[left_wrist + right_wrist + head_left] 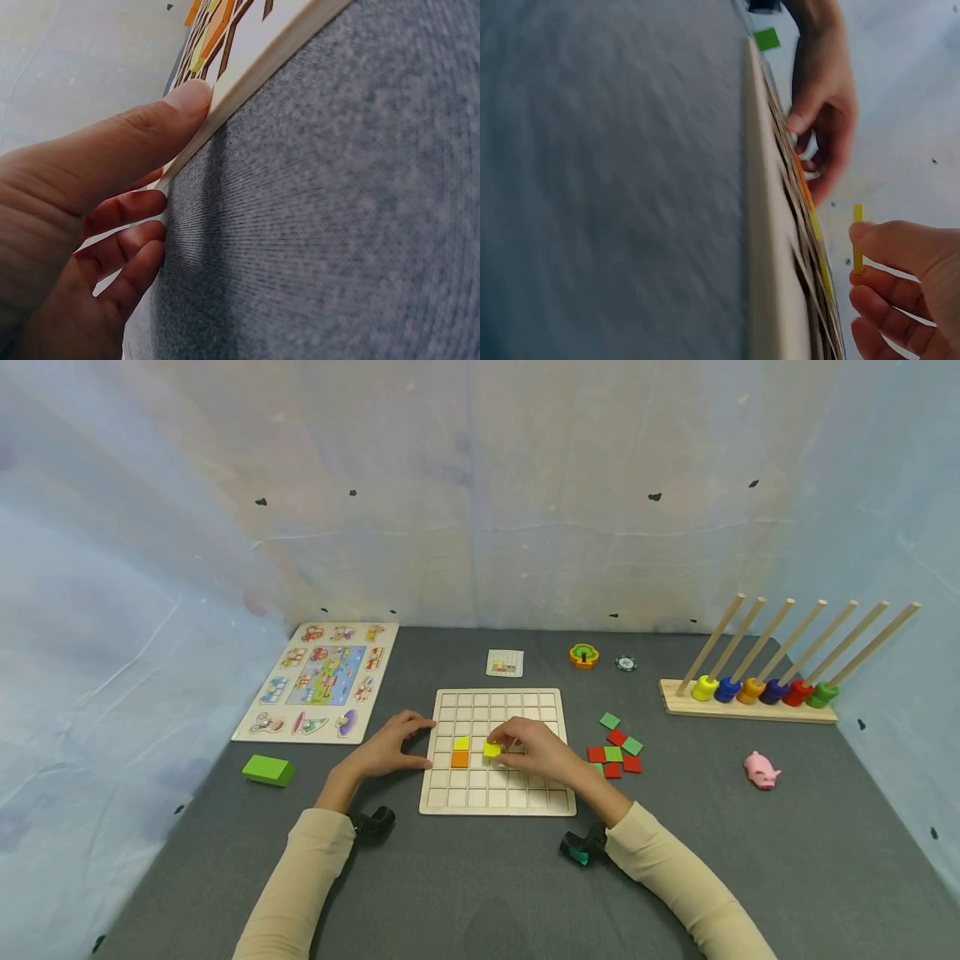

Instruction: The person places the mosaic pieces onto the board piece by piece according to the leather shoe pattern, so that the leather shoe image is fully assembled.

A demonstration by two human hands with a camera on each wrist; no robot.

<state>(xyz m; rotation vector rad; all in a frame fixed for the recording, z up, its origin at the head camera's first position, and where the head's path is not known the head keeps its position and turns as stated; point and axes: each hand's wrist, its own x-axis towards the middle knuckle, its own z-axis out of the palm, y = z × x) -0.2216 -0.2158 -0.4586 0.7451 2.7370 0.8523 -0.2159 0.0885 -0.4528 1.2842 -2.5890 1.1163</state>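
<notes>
Sleeved arms reached to the wooden grid board (pixel 497 752): right hand (pixel 534 750) pinched a yellow tile (pixel 491 748) over its middle, right of the yellow and orange tiles already seated. Left wrist view: left hand (pixel 90 225), fingers straight, braced the board's left edge. Right wrist view: the pinched tile (pixel 858 238) hovered just above the board.

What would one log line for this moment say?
left hand: steadies grid board | right hand: pinches yellow tile above board

Showing no readable text, numbers or brands; small card (pixel 505 662) and picture puzzle board (pixel 321 681) bearing only pictures.
</notes>
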